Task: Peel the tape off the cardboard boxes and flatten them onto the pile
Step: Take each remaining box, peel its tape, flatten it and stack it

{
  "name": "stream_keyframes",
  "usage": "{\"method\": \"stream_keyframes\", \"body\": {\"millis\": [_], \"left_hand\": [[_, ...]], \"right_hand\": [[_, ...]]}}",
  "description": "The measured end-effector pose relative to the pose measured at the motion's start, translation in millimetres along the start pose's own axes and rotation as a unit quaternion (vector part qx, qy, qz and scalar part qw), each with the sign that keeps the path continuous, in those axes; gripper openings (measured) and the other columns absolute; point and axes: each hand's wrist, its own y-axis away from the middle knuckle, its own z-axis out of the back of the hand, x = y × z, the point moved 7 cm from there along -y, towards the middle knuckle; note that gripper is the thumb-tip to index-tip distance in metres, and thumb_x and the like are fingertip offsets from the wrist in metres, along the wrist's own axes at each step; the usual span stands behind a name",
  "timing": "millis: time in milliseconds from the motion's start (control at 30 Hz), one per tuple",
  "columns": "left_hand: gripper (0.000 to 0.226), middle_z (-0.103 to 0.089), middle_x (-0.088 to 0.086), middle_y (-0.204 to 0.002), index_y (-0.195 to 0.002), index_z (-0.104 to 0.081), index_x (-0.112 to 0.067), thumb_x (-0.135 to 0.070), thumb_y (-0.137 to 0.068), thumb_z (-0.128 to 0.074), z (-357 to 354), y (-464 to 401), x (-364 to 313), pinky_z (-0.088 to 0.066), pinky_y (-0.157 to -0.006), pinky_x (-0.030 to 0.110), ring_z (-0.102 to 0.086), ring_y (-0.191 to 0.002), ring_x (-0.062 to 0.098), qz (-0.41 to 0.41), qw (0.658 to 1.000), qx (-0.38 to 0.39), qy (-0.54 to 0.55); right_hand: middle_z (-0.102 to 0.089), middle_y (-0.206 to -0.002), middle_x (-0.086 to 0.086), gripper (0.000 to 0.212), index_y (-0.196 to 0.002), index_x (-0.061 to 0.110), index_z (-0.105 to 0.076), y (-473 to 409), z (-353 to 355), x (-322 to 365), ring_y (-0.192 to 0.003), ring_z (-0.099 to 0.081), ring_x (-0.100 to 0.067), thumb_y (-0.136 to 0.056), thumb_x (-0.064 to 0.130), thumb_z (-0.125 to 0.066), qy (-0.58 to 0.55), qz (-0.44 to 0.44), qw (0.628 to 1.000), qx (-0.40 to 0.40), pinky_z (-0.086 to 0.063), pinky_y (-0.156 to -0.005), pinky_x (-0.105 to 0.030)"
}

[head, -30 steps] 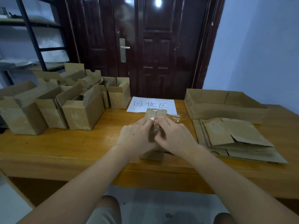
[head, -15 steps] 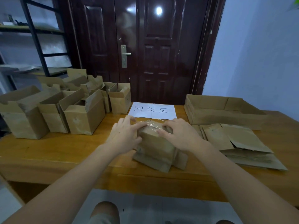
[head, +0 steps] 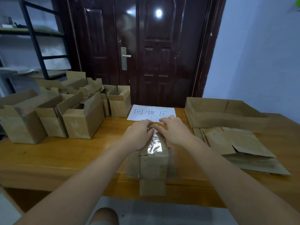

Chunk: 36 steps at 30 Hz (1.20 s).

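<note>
At the far left of the bench (head: 48,158) stands a crowd of open cardboard boxes (head: 82,122), flaps up, not yet flattened. Behind them a dark shelf frame (head: 37,39) leans against the wall, and a double door (head: 142,51) fills the middle background.

In the centre, a white paper sign (head: 151,113) lies flat near the bench's far edge. Just in front of it sits the taped box (head: 153,159), its long axis running away from the person, near end overhanging the bench's front edge with flaps splayed out. A strip of clear tape (head: 155,143) runs along that same axis down the top seam.

The left hand (head: 139,135) rests on the box's left top, fingers curled over toward the far end. The right hand (head: 174,130) sits on the right top, fingers reaching to the far edge. Each grip looks closed onto the box's far end; whether either pinches the tape itself, I cannot tell. The tape lies between the two hands, equally near both, so a peel would likely run toward the person along the seam.

To the right lies the pile of flattened boxes (head: 240,150), well apart from the right hand, with a shallow open tray box (head: 225,114) behind it.
</note>
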Motion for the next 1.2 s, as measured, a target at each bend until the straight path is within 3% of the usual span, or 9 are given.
{"method": "stream_keyframes", "body": {"millis": [133,333,500,600,733,900,1000,1100,1200], "left_hand": [[0.036,-0.059,-0.005,-0.135,-0.141,-0.054,-0.023,-0.028,-0.106,-0.048,2.2,-2.7,-1.1,-0.046,-0.105,0.042,-0.055,-0.124,0.016,-0.022,0.998,-0.049,0.026],[0.02,-0.056,-0.006,-0.118,-0.122,-0.058,-0.023,-0.032,-0.106,-0.049,5.0,-4.5,2.8,-0.053,-0.089,0.038,-0.059,-0.101,0.013,-0.004,0.996,-0.088,0.03],[0.019,-0.053,-0.01,-0.108,-0.111,-0.062,-0.023,-0.029,-0.109,-0.044,5.7,-4.7,-0.1,-0.044,-0.091,0.035,-0.053,-0.101,0.013,-0.051,0.991,-0.125,-0.009],[0.022,-0.056,-0.008,-0.112,-0.114,-0.063,-0.022,-0.031,-0.109,-0.044,6.4,-6.5,-2.4,-0.042,-0.092,0.035,-0.054,-0.105,0.015,-0.064,0.989,-0.131,-0.024],[0.02,-0.058,-0.01,-0.111,-0.114,-0.063,-0.024,-0.033,-0.108,-0.046,6.2,-6.6,-4.5,-0.044,-0.092,0.036,-0.054,-0.104,0.014,-0.071,0.986,-0.137,-0.058],[0.027,-0.054,-0.008,-0.107,-0.108,-0.061,-0.022,-0.035,-0.11,-0.037,7.3,-5.4,0.9,-0.04,-0.09,0.036,-0.05,-0.1,0.016,-0.051,0.987,-0.14,-0.059],[0.026,-0.057,-0.009,-0.109,-0.111,-0.06,-0.023,-0.039,-0.109,-0.039,8.6,-4.3,-3.0,-0.042,-0.091,0.037,-0.051,-0.102,0.016,-0.056,0.987,-0.141,-0.056],[0.03,-0.06,-0.012,-0.112,-0.12,-0.061,-0.027,-0.048,-0.105,-0.046,6.9,-3.8,-2.8,-0.046,-0.093,0.037,-0.053,-0.103,0.013,-0.066,0.989,-0.116,-0.069],[0.021,-0.058,-0.012,-0.104,-0.11,-0.062,-0.028,-0.043,-0.106,-0.047,6.6,-0.5,0.8,-0.048,-0.089,0.039,-0.052,-0.097,0.014,-0.059,0.989,-0.103,-0.089]], "right_hand": [[-0.059,-0.094,0.007,0.023,-0.108,0.021,-0.075,-16.1,-10.4,-2.9,-0.105,-0.061,-0.021,-0.099,0.037,-0.06,-0.094,-0.013,0.995,-0.004,-0.048,-0.086,-0.036],[-0.061,-0.099,0.008,0.011,-0.094,0.024,-0.067,-11.3,-3.6,7.8,-0.1,-0.052,-0.018,-0.1,0.029,-0.059,-0.089,0.051,0.99,-0.099,-0.048,-0.089,-0.043],[-0.068,-0.112,0.006,0.02,-0.121,0.022,-0.062,1.3,1.1,15.2,-0.109,-0.054,-0.017,-0.102,0.026,-0.057,-0.129,0.101,0.979,-0.119,-0.046,-0.092,-0.038],[-0.07,-0.099,0.005,0.015,-0.113,0.024,-0.063,3.2,0.7,13.3,-0.099,-0.052,-0.018,-0.1,0.018,-0.058,-0.123,0.114,0.977,-0.131,-0.047,-0.086,-0.042],[-0.065,-0.095,0.004,0.015,-0.105,0.031,-0.056,1.9,-3.8,4.9,-0.096,-0.052,-0.016,-0.101,0.017,-0.055,-0.161,0.072,0.976,-0.129,-0.044,-0.08,-0.036],[-0.063,-0.098,0.011,0.024,-0.113,0.025,-0.069,1.2,-4.1,6.3,-0.104,-0.049,-0.013,-0.09,0.027,-0.076,-0.149,0.089,0.98,-0.096,-0.046,-0.088,-0.032],[-0.055,-0.096,0.011,0.009,-0.103,0.021,-0.074,1.9,-2.4,6.7,-0.1,-0.047,-0.015,-0.094,0.024,-0.071,-0.103,0.093,0.982,-0.127,-0.046,-0.089,-0.037],[-0.057,-0.098,0.006,0.016,-0.102,0.019,-0.074,2.5,-6.3,6.5,-0.101,-0.049,-0.02,-0.101,0.024,-0.059,-0.063,0.084,0.987,-0.118,-0.044,-0.088,-0.04],[-0.066,-0.1,0.007,0.016,-0.11,0.022,-0.068,6.6,-2.5,11.5,-0.101,-0.051,-0.019,-0.103,0.025,-0.053,-0.07,0.093,0.986,-0.12,-0.041,-0.089,-0.04]]}}
